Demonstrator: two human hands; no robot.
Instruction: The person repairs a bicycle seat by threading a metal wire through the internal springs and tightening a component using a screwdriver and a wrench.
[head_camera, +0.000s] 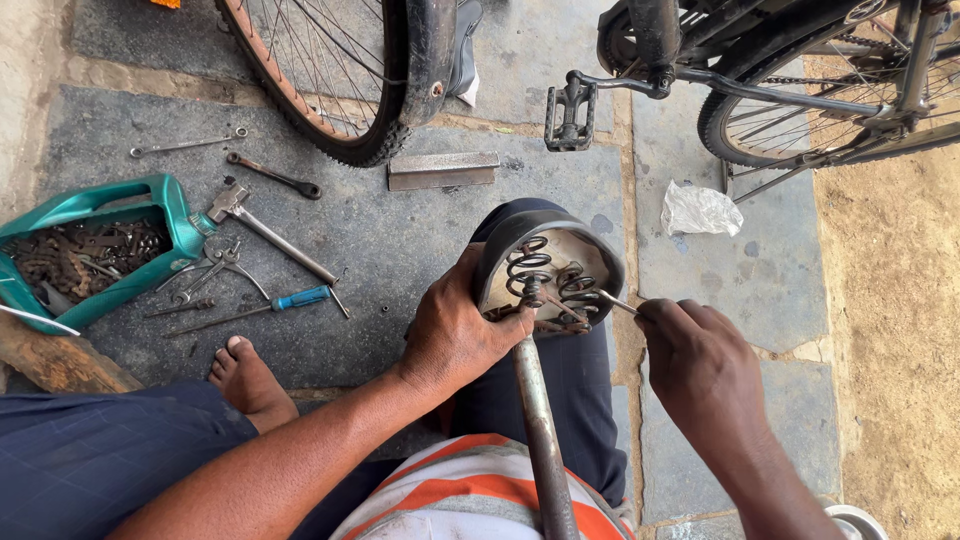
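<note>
Far left, leave the cut-open green plastic can (95, 245) of chain bits alone. Keep your left hand (455, 330) clamped on the upturned black bicycle saddle (545, 265) resting on your knee, while your right hand (700, 365) pinches the thin metal tool (617, 302) square against the springs.

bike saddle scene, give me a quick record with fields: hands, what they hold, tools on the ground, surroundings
left hand: left hand grips the upturned bicycle saddle by its side, springs facing up
right hand: right hand holds a thin metal tool with its tip at the saddle springs
post: seat post runs down toward the person
ground tools: hammer, blue-handled screwdriver, wrench
container: cut green jug of chain parts
surroundings: bicycle wheel, pedal, stone paving
</note>
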